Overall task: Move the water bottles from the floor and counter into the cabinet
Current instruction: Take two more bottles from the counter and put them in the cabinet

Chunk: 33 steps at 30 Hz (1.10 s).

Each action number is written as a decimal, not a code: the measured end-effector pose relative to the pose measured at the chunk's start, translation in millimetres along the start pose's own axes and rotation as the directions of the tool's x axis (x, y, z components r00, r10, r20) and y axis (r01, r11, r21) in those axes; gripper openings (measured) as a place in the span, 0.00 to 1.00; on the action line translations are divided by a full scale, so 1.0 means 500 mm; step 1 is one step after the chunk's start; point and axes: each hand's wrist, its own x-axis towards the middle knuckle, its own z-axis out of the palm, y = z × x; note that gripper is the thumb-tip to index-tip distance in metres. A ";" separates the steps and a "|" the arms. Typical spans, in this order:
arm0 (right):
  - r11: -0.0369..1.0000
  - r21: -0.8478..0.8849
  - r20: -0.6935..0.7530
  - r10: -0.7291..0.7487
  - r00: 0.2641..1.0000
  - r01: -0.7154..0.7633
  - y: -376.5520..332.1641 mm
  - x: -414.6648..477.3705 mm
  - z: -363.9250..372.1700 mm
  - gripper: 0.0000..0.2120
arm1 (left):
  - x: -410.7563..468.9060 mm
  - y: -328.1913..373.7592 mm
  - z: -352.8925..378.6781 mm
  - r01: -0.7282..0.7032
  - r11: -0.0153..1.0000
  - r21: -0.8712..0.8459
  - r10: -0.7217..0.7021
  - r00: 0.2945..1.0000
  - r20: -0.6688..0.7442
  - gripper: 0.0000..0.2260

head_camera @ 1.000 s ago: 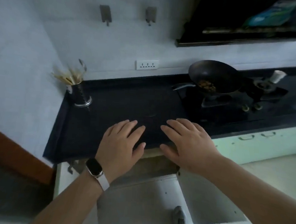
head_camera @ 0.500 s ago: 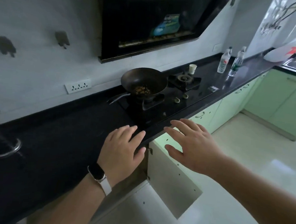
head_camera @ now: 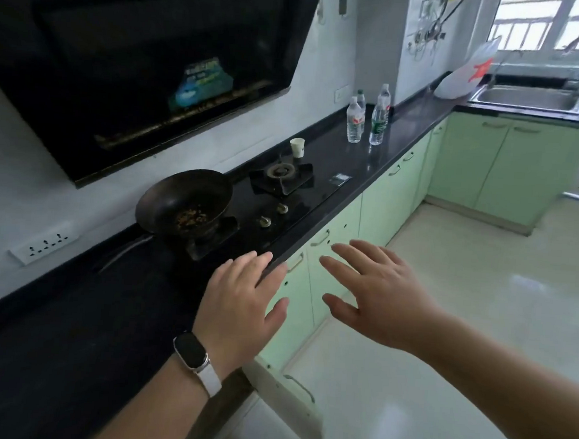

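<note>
Closer now, water bottles (head_camera: 367,119) stand beyond a food-flecked wok (head_camera: 184,203).

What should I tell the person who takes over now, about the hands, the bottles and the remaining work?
Left hand: open, empty, over the counter edge.
Right hand: open, empty, in the air in front of the green cabinets.
Bottles: a group stands upright on the far counter, past the stove. None on the visible floor.
Done: cannot tell; no cabinet interior is visible.
Left: carry the counter bottles to the cabinet.
</note>
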 end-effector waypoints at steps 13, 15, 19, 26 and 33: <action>0.968 -0.055 -0.075 0.241 0.968 -0.246 0.433 -0.151 -0.046 0.26 | 0.352 0.339 0.139 -0.273 0.960 -0.056 0.265 0.956 -0.124 0.21; 0.955 -0.076 -0.098 0.280 0.955 -0.288 0.472 -0.175 -0.058 0.26 | 0.388 0.377 0.149 -0.322 0.945 -0.064 0.312 0.940 -0.136 0.21; 0.921 -0.098 -0.129 0.364 0.922 -0.377 0.541 -0.213 -0.077 0.27 | 0.460 0.447 0.166 -0.398 0.914 -0.081 0.383 0.911 -0.151 0.21; 0.867 -0.155 -0.148 0.454 0.878 -0.474 0.653 -0.234 -0.087 0.27 | 0.584 0.537 0.226 -0.490 0.861 -0.138 0.468 0.869 -0.161 0.22; 0.843 -0.195 -0.148 0.481 0.864 -0.502 0.814 -0.163 -0.052 0.27 | 0.754 0.572 0.342 -0.511 0.841 -0.180 0.485 0.858 -0.173 0.22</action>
